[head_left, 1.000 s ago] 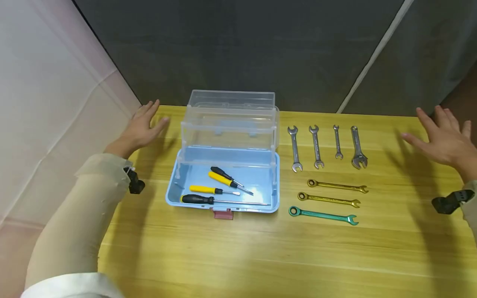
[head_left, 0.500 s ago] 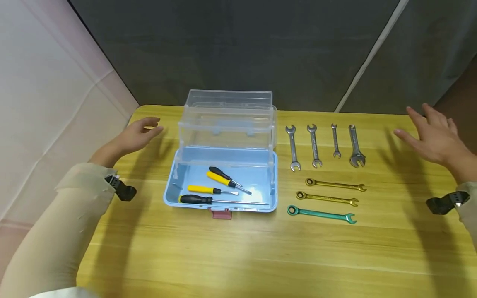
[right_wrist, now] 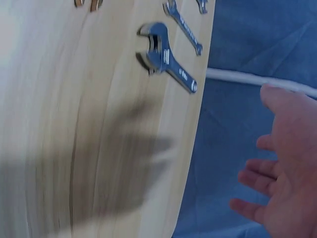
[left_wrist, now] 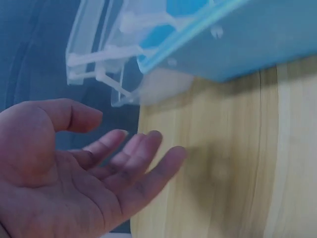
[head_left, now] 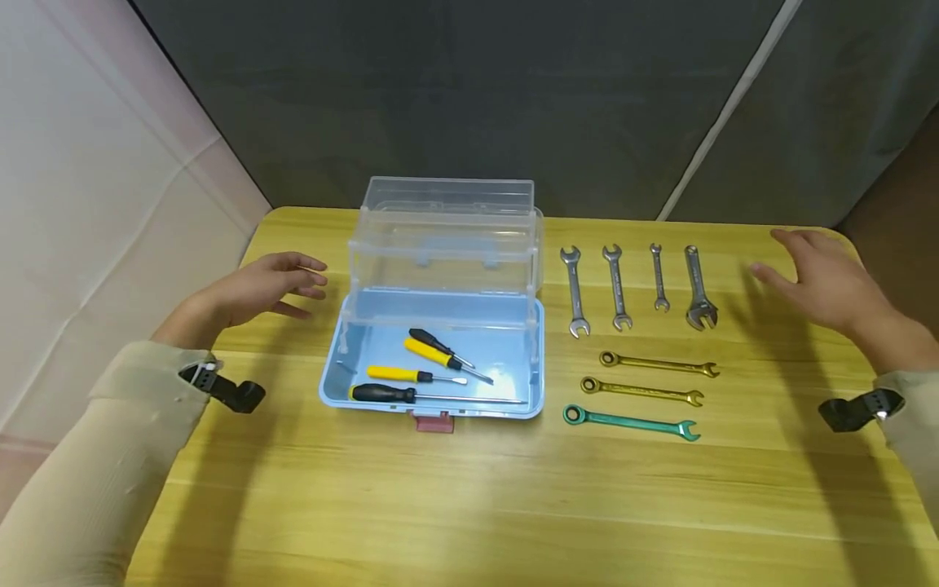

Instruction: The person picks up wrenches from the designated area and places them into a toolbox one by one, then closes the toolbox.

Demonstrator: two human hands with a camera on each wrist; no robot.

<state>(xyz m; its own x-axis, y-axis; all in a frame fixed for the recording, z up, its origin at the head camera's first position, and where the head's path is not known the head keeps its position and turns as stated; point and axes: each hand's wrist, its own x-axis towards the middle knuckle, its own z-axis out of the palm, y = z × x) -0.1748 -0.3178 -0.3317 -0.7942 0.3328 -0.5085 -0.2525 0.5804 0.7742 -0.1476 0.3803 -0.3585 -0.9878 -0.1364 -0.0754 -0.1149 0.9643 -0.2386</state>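
Note:
My left hand hovers left of the blue toolbox, fingers loosely bent and holding nothing; its palm shows in the left wrist view. Apart from everything, my right hand is over the table's right side, nearest the adjustable wrench. Inside the toolbox lie a long black screwdriver, two yellow-handled ones and a small black one. The box's clear lid and trays stand raised at its back. Silver open-end wrenches lie in a row beside the adjustable wrench. Below them are two gold ratchet wrenches and a green one.
The wooden table has a dark curtain behind its far edge and a pale cloth along the left. A reddish latch juts from the toolbox front.
My left hand has come down and nearer, its fingers turning toward the toolbox. The right hand has shifted left and lower, closer to the adjustable wrench. The tools and box have stayed put.

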